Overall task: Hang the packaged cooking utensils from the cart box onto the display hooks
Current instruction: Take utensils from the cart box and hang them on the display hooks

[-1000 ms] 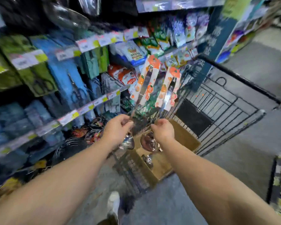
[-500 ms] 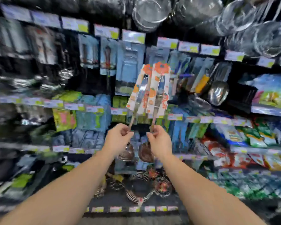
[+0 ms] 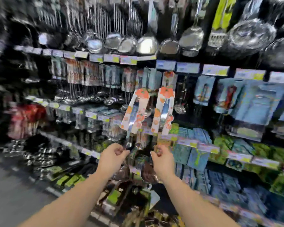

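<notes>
Both hands are raised just below the middle of the frame, each gripping one packaged utensil by its metal shaft. Left hand point(image 3: 112, 155) has its fingers and thumb curled round the shaft of the left packaged ladle point(image 3: 135, 110), whose white card sleeve with orange flower print leans up and to the right, above the hand. Right hand point(image 3: 162, 158) pinches the shaft of the right packaged ladle point(image 3: 164, 110) in the same way; that card stands nearly upright, just beside the first, a narrow gap between them. The shiny bowls of both utensils hang below the hands, partly hidden by the wrists.

Behind the two cards the display wall point(image 3: 203, 122) fills the frame, much blurred. A row of bare steel ladles and skimmers point(image 3: 126, 43) hangs along the top centre, with larger steel strainers point(image 3: 251, 35) at the upper right. Strips of price labels point(image 3: 188, 67) with yellow-green corners run across the shelf edges. Blue carded packets point(image 3: 251, 102) hang at the middle right, green ones point(image 3: 226, 145) lower down. Which hook the cards are nearest cannot be told through the blur. Grey floor point(image 3: 10, 194) shows at the lower left.
</notes>
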A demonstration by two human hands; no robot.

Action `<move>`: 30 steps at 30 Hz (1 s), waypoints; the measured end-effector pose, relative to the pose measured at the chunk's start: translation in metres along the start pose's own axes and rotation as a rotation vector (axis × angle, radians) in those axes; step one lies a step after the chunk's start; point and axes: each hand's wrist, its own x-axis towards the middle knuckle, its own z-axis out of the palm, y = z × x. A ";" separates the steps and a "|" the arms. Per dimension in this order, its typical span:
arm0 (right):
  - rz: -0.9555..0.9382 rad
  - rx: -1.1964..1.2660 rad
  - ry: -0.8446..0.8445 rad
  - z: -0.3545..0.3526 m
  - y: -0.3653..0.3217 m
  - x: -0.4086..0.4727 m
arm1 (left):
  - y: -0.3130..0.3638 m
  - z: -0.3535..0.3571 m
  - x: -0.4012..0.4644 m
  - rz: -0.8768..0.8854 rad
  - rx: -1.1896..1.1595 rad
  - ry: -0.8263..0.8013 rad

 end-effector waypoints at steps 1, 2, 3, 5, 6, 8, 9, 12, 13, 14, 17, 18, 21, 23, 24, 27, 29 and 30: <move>0.004 -0.011 -0.009 0.016 -0.007 0.005 | -0.010 -0.010 0.011 0.011 0.016 0.004; 0.009 -0.028 -0.018 0.030 -0.013 0.010 | -0.018 -0.017 0.021 0.015 0.024 -0.004; 0.014 -0.040 -0.028 0.043 -0.018 0.015 | -0.025 -0.024 0.030 0.016 0.026 -0.017; 0.006 -0.043 -0.051 0.064 -0.027 0.027 | -0.035 -0.034 0.048 0.009 0.006 -0.031; -0.004 -0.039 -0.059 0.074 -0.031 0.033 | -0.038 -0.038 0.058 0.001 -0.013 -0.035; -0.030 -0.056 -0.068 0.089 -0.038 0.048 | -0.045 -0.042 0.078 -0.012 -0.032 -0.033; -0.036 -0.073 -0.068 0.096 -0.041 0.056 | -0.048 -0.043 0.089 -0.017 -0.036 -0.036; -0.033 -0.111 -0.060 0.119 -0.047 0.088 | -0.055 -0.042 0.129 -0.031 -0.050 -0.044; -0.040 -0.122 -0.059 0.126 -0.049 0.100 | -0.056 -0.041 0.143 -0.027 -0.064 -0.039; -0.040 -0.134 -0.060 0.133 -0.052 0.113 | -0.057 -0.040 0.155 -0.024 -0.083 -0.031; -0.025 -0.154 -0.057 0.153 -0.065 0.151 | -0.055 -0.040 0.192 -0.004 -0.050 -0.018; -0.028 -0.155 -0.054 0.159 -0.071 0.162 | -0.054 -0.042 0.204 0.010 -0.031 -0.017; -0.075 -0.173 -0.048 0.171 -0.088 0.194 | -0.055 -0.046 0.239 0.049 -0.031 -0.001; -0.083 -0.202 -0.033 0.180 -0.096 0.211 | -0.061 -0.045 0.262 0.045 -0.060 -0.015; -0.082 -0.216 -0.017 0.184 -0.099 0.219 | -0.064 -0.044 0.273 0.048 -0.073 -0.024; -0.087 -0.235 0.037 0.192 -0.106 0.237 | -0.069 -0.036 0.304 0.090 -0.097 -0.050; -0.089 -0.245 0.087 0.197 -0.110 0.246 | -0.070 -0.032 0.322 0.109 -0.110 -0.074; -0.094 -0.244 0.107 0.199 -0.112 0.250 | -0.070 -0.030 0.331 0.119 -0.118 -0.089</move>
